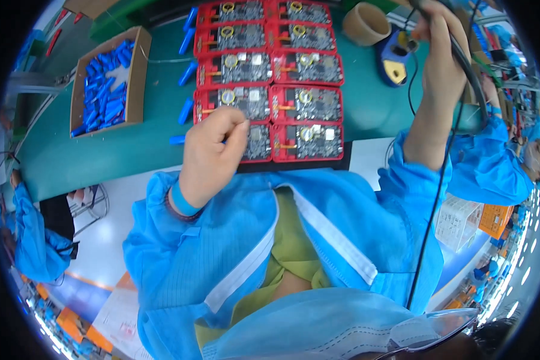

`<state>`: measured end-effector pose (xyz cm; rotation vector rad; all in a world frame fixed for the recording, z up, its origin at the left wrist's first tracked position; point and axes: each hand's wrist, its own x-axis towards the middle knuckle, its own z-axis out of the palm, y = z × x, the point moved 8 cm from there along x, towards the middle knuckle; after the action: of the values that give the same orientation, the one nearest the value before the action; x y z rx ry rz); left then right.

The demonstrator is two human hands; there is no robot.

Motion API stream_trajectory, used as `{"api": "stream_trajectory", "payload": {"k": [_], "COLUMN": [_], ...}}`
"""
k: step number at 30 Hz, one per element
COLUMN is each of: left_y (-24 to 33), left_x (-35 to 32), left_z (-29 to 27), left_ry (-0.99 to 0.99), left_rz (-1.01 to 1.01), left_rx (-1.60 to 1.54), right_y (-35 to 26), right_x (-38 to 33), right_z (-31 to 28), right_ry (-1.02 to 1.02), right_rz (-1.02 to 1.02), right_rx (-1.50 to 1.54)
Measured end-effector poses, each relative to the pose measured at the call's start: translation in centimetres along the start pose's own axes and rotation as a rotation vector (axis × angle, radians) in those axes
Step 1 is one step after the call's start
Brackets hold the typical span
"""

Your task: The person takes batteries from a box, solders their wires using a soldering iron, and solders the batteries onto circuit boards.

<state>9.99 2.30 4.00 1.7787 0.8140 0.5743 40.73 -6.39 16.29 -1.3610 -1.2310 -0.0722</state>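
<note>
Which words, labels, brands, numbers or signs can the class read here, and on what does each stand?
None can be read.
Boards: any markings are too small.
White squares on the boards: too small to tell whether they bear text.
Blue cylinders: nothing legible.
Box: no print can be made out.
White surface, lower left: faint marks, too blurred.

text: none legible | labels: none readable | numbers, signs: none readable
</note>
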Motion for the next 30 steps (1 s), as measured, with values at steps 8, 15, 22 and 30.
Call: {"api": "stream_trajectory", "payload": {"k": [8,15,22,30], "left_y": [1.4,1.6,1.2,1.2], "left_x": [0.4,0.6,0.8,0.8], "left_z": [5.0,7.3,7.8,7.9], "left_ry": [-0.036,-0.093,-0.058,-0.045], "left_rz": [0.361,0.433,0.442,0.473], "left_rx": [0.388,0.466,0.520,0.517], "right_y": [-4.5,-4.6,-3.7,-3.2], "right_x": [-12.8,-16.1,-17.0,-17.2], "right_z": [3.8,3.4,3.8,4.3], "right_ry": [-0.457,-0.459,-0.458,-0.477], "right_rz": [0.123,0.134,0.172,0.190], "right_rx": [0.171,0.130,0.124,0.117]}}
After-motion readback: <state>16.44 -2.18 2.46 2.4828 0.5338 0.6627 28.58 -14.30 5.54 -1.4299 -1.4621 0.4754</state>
